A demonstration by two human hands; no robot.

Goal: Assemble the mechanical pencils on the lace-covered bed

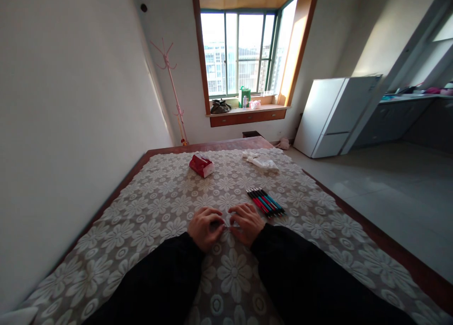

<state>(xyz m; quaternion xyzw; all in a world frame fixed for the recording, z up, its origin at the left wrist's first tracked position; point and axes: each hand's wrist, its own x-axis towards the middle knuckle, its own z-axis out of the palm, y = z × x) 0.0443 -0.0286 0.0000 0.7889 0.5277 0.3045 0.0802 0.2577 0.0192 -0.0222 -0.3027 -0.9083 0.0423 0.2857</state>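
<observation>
My left hand [204, 228] and my right hand [247, 222] rest side by side on a table covered with a lace flower-pattern cloth [159, 207]. Both hands have their fingers curled and their fingertips nearly touch at the middle. I cannot tell whether something small is pinched between them. Both arms wear black sleeves. A row of several pens [265, 202], red, blue and black, lies on the cloth just right of my right hand, not touched.
A red tissue pack [201, 165] lies farther back at the centre, and a crumpled white plastic bag [261, 161] at the back right. A white wall runs along the left. A fridge [336, 115] stands on the right, past open floor.
</observation>
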